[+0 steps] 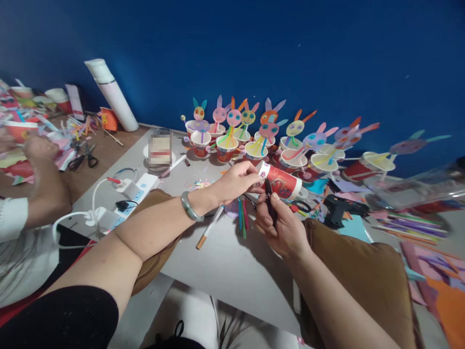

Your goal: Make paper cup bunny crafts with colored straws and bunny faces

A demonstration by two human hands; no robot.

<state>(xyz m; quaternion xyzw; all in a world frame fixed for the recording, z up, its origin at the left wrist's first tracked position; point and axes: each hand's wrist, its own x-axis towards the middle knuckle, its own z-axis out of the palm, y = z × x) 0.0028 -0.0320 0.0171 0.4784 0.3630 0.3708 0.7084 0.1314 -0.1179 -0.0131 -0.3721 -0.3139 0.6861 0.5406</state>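
Note:
A red printed paper cup [285, 182] lies on its side above the table, its white rim toward the left. My left hand [236, 183], with a bangle on the wrist, pinches that cup at the rim end. In my right hand [281, 228] is a slim black tool [269, 206], pointing up with its tip against the cup near the rim; fingers hide much of it, so its exact kind is unclear. Several colored straws [242, 217] lie on the table just below my hands. A white-and-brown pen-like stick [209, 228] is left of them.
Several cups with paper rabbit figures [227, 145] line the blue wall. At right are a black glue gun [341, 211], colored sticks [417, 228] and a brown cushion [359, 271]. A power strip [140, 191] and a co-worker's hand [41, 150] are left, near scissors [85, 156].

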